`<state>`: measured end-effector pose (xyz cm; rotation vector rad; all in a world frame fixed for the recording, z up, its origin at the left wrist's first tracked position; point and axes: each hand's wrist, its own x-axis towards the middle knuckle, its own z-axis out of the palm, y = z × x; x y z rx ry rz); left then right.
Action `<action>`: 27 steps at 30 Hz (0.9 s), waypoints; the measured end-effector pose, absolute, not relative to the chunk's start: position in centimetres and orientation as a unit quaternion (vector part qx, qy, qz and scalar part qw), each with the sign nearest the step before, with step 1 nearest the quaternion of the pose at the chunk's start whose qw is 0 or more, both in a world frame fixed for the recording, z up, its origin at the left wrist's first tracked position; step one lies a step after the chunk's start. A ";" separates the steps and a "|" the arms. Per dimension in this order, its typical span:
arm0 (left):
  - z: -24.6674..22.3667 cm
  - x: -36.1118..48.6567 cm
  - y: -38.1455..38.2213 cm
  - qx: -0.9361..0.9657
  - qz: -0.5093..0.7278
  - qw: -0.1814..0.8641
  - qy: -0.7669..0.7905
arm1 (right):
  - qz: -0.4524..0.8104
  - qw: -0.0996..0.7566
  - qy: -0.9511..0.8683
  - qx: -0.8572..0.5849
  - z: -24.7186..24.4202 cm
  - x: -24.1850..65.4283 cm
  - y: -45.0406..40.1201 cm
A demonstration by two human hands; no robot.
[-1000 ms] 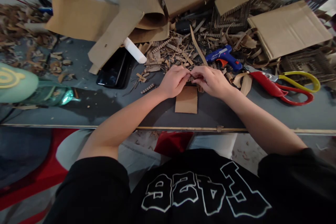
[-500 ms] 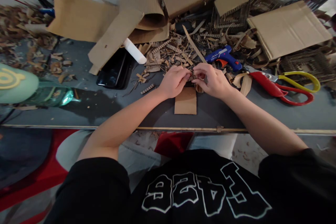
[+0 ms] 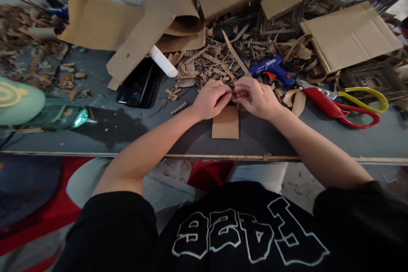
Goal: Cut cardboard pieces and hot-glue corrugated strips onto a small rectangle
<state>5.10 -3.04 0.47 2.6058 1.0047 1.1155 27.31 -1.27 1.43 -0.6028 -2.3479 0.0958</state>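
Observation:
My left hand [image 3: 212, 99] and my right hand [image 3: 256, 97] meet above the table, fingertips nearly touching. Both are closed in a pinch on a small brown cardboard piece [image 3: 233, 92], mostly hidden by the fingers. Just below them a square of flat cardboard [image 3: 225, 125] lies on the table, its far edge under the hands. Beyond my fingers spreads a heap of corrugated cardboard scraps [image 3: 204, 61], with a long thin cardboard strip [image 3: 235, 53] on it. A blue glue gun [image 3: 276, 70] lies beyond my right hand.
Scissors with red and yellow handles [image 3: 347, 104] lie at right, near a large cardboard sheet [image 3: 353, 36]. Curled cardboard [image 3: 172, 4] stands at the back. A black phone [image 3: 137, 87], a white stick-like object [image 3: 163, 61] and a green bottle [image 3: 63, 114] are on the left.
My fingers have shifted slightly around the small cardboard piece. The view has moved a little; the things on the table lie as before.

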 end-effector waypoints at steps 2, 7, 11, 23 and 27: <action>0.6 5.1 -3.1 0.867 0.370 0.070 0.325 | 0.044 0.332 -0.911 -0.242 1.5 27.3 -1.4; 0.7 5.1 -3.0 0.866 0.373 0.088 0.320 | 0.030 0.332 -0.910 -0.246 1.7 27.1 -1.5; 0.7 5.0 -2.9 0.871 0.357 0.104 0.321 | 0.001 0.342 -0.912 -0.226 1.8 27.0 -1.6; 0.6 5.1 -3.0 0.865 0.357 0.096 0.339 | -0.001 0.339 -0.910 -0.237 1.9 26.9 -1.7; 0.5 5.2 -3.1 0.846 0.368 0.044 0.384 | 0.006 0.365 -0.886 -0.286 2.1 27.1 -1.5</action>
